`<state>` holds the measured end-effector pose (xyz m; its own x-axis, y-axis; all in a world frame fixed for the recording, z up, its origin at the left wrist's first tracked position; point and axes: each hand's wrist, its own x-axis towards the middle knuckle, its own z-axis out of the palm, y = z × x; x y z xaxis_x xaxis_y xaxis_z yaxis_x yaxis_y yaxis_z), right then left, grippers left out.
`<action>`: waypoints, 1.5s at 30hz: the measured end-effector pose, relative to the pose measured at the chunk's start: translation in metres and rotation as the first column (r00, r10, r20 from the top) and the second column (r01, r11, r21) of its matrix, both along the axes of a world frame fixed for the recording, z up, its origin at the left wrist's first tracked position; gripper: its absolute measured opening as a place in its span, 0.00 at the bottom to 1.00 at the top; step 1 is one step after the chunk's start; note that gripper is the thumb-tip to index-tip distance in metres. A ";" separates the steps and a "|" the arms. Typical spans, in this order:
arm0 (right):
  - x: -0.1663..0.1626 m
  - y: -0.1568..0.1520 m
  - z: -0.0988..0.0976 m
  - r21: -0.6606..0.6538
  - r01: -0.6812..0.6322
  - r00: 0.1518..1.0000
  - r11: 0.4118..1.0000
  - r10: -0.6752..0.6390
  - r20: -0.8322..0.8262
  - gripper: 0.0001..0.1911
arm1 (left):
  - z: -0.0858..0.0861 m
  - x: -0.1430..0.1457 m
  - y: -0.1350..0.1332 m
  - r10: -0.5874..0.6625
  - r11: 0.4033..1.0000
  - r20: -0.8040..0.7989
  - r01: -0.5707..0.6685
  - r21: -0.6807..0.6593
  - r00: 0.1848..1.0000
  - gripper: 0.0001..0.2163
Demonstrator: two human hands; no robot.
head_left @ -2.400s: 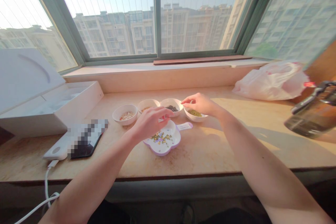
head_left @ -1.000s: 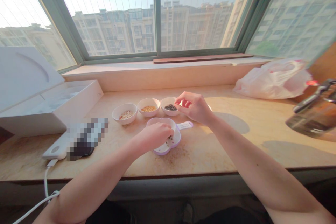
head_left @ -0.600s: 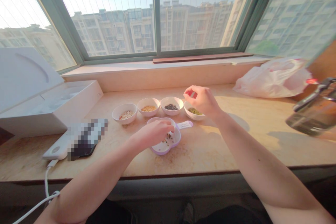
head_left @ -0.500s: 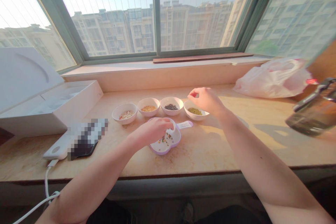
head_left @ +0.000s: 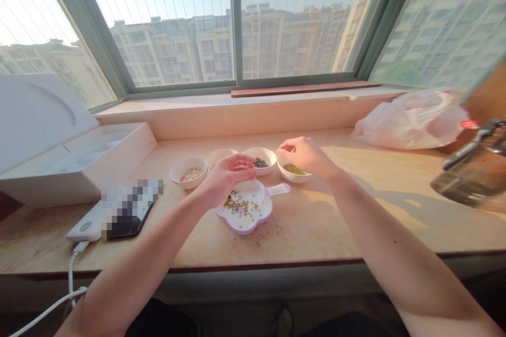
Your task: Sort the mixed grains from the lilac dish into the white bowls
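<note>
A white and purple flower-shaped dish holds mixed beans and grains on the stone sill. Behind it stand small white bowls: one with pale pieces, one partly hidden, one with dark seeds and one with green beans. My left hand hovers between the dish and the hidden bowl, fingers curled together in a pinch. My right hand is pinched over the green bean bowl. What either pinch holds is too small to see.
An open white box lies at the left, with a phone on a power bank and its white cable near the front edge. A plastic bag and a dark bottle are at the right.
My left hand rose from the flower dish toward the bowls behind it. My right hand dropped slightly onto the green bean bowl. The dish's beans are now uncovered.
</note>
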<state>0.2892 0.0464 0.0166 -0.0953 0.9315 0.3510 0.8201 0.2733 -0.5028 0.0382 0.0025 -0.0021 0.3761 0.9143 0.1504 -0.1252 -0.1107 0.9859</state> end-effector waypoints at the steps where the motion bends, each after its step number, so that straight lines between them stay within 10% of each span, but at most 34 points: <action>1: -0.005 -0.004 0.001 0.016 -0.043 0.997 0.999 0.044 -0.063 0.12 | 0.000 -0.001 0.001 0.004 0.999 0.041 -0.003 -0.033 0.999 0.14; 9: -0.040 -0.030 -0.008 0.017 -0.477 0.803 0.879 0.444 -0.397 0.22 | 0.000 0.000 0.003 0.051 0.991 0.195 -0.025 -0.131 0.979 0.16; 22: -0.051 -0.029 -0.025 0.148 -0.443 0.844 0.884 0.467 -0.264 0.18 | -0.003 0.002 0.002 0.202 0.974 -0.123 -0.186 0.131 0.972 0.08; 26: -0.046 -0.032 -0.017 0.225 -0.374 0.870 0.900 0.425 -0.250 0.14 | 0.005 -0.007 -0.002 0.347 0.854 -0.605 0.025 0.520 0.716 0.07; 29: -0.043 -0.033 -0.014 0.264 -0.326 0.883 0.908 0.393 -0.259 0.13 | 0.009 -0.011 -0.010 0.263 0.758 -0.848 0.446 0.476 0.460 0.10; 31: -0.042 -0.033 -0.014 0.273 -0.322 0.882 0.907 0.392 -0.261 0.12 | 0.008 -0.011 -0.015 0.193 0.715 -0.884 0.555 0.424 0.426 0.11; 37: -0.044 -0.034 -0.015 0.299 -0.343 0.874 0.890 0.420 -0.246 0.09 | -0.008 -0.004 -0.022 0.220 0.685 -0.822 0.518 0.513 0.525 0.12; 45: -0.042 -0.029 -0.017 0.428 -0.321 0.854 0.845 0.454 -0.255 0.09 | -0.010 0.010 -0.025 0.349 0.672 -0.918 0.632 0.386 0.188 0.11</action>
<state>0.2471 0.0176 -0.0002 -0.2362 0.6440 0.7277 0.4065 0.7457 -0.5280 0.0482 -0.0229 -0.0118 0.7620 0.6475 -0.0068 0.6473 -0.7620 -0.0208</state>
